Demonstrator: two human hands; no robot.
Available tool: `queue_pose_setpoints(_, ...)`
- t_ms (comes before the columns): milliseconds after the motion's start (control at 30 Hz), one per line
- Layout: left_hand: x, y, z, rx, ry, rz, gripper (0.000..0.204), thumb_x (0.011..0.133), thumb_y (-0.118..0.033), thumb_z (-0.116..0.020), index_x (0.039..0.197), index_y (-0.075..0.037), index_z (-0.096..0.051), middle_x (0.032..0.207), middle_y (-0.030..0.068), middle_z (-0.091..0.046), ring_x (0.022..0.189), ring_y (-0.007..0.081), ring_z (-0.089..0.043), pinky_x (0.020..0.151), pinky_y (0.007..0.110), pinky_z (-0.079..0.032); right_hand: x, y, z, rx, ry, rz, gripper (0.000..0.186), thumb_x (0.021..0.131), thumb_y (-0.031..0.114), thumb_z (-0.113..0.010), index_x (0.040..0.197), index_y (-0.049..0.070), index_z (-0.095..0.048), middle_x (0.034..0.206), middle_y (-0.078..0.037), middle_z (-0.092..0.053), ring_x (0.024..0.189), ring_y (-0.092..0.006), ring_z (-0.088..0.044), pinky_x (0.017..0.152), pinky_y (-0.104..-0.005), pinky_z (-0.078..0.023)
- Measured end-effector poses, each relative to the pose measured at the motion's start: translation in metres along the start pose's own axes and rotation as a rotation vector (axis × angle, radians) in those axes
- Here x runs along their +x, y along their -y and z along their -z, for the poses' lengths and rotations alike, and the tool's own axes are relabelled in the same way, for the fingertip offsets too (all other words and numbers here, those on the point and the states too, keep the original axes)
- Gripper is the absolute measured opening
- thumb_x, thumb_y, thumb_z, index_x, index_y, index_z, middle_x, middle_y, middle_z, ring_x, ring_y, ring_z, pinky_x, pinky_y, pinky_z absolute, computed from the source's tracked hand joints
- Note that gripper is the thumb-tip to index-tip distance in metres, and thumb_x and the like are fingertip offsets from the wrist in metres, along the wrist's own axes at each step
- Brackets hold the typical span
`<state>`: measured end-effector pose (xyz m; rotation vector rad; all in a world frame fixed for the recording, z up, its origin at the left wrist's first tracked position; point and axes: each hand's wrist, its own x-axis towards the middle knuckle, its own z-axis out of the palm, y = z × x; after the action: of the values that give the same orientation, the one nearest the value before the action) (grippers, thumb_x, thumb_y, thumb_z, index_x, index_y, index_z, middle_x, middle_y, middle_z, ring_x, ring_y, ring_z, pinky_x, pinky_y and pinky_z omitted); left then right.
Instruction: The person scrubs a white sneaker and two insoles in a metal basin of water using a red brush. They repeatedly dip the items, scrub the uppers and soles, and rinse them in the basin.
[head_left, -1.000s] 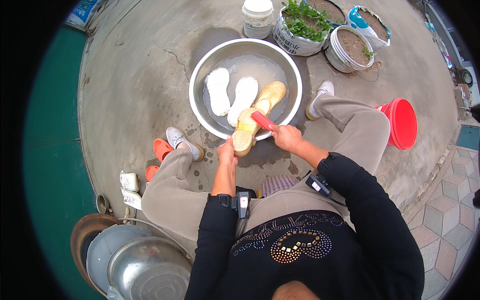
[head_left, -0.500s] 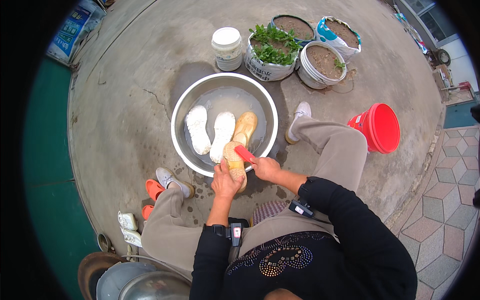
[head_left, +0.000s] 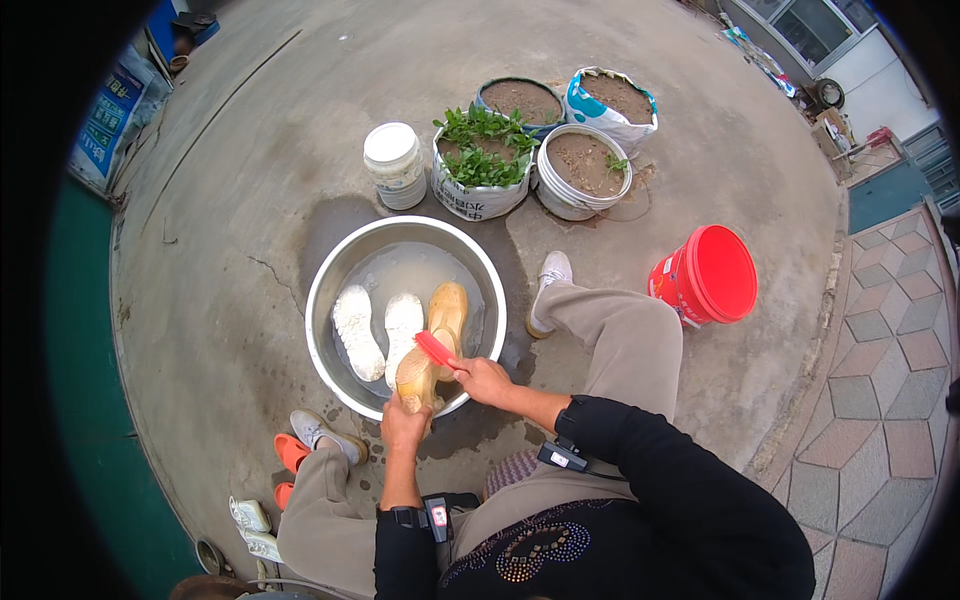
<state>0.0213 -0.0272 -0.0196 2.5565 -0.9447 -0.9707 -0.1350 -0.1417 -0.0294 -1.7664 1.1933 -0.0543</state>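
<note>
A grey concrete yard (head_left: 225, 320) spreads all around, stained dark and wet about a metal basin (head_left: 322, 345). Nearest, at the lower left, a pair of white shoes (head_left: 250, 515) lies on the ground, with orange slippers (head_left: 291, 453) just beyond. The left hand (head_left: 403, 426) has its fingers clamped on the near end of a yellow shoe (head_left: 414, 377), which is tilted over the basin's near side. The right hand (head_left: 484, 381) has its fingers closed around a red brush (head_left: 434, 347), its head at the shoe; whether the bristles touch is hard to tell. Within the basin, a second yellow shoe (head_left: 448, 306) and two white, sole-shaped pieces (head_left: 357, 335) lie in cloudy water. A red bucket (head_left: 680, 285) stands off to the right. Past the basin stand a lidded white tub (head_left: 394, 170) and a leafy planter (head_left: 482, 198).
</note>
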Motion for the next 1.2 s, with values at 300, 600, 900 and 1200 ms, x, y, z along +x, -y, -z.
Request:
queue_pose_setpoints(300, 0.071, 0.007, 0.021, -0.247, -0.278, -0.181, 0.074, 0.068, -0.022, -0.072, 0.131, 0.005, -0.042, 0.122, 0.0225, -0.053, 0.111, 0.0303, -0.054, 0.095, 0.035, -0.042, 0.088, -0.009, 0.017, 0.042, -0.160, -0.088, 0.043, 0.084, 0.039, -0.054, 0.121, 0.017, -0.059, 0.100, -0.021, -0.063, 0.096, -0.0390, -0.059, 0.085, -0.0441, -0.046)
queue_pose_setpoints(600, 0.177, 0.000, -0.019, 0.172, -0.258, -0.313, 0.083, 0.069, -0.038, -0.071, 0.137, -0.009, -0.034, 0.127, 0.0176, -0.040, 0.110, 0.0335, -0.043, 0.089, 0.044, -0.042, 0.179, -0.011, 0.006, -0.301, -0.064, -0.071, 0.051, 0.084, 0.024, -0.056, 0.132, 0.013, -0.045, 0.106, -0.021, -0.060, 0.097, -0.0365, -0.058, 0.085, -0.0441, -0.045)
queue_pose_setpoints(900, 0.229, -0.006, -0.062, 0.316, 0.049, -0.075, 0.085, 0.076, -0.042, -0.066, 0.143, -0.010, -0.024, 0.129, 0.0190, -0.036, 0.113, 0.0331, -0.043, 0.088, 0.043, -0.042, 0.228, -0.044, -0.034, -0.648, 0.122, -0.136, 0.066, 0.079, 0.015, -0.056, 0.140, 0.013, -0.032, 0.120, -0.018, -0.048, 0.103, -0.0335, -0.056, 0.086, -0.0395, -0.046)
queue_pose_setpoints(1200, 0.237, 0.010, -0.070, 0.134, 0.160, -0.007, 0.092, 0.074, -0.041, -0.069, 0.143, -0.009, -0.017, 0.125, 0.0226, -0.039, 0.108, 0.0374, -0.049, 0.088, 0.044, -0.045, 0.238, -0.045, -0.034, -0.428, 0.117, -0.265, 0.066, 0.076, 0.016, -0.055, 0.140, 0.012, -0.034, 0.120, -0.020, -0.055, 0.103, -0.0343, -0.059, 0.086, -0.0393, -0.046)
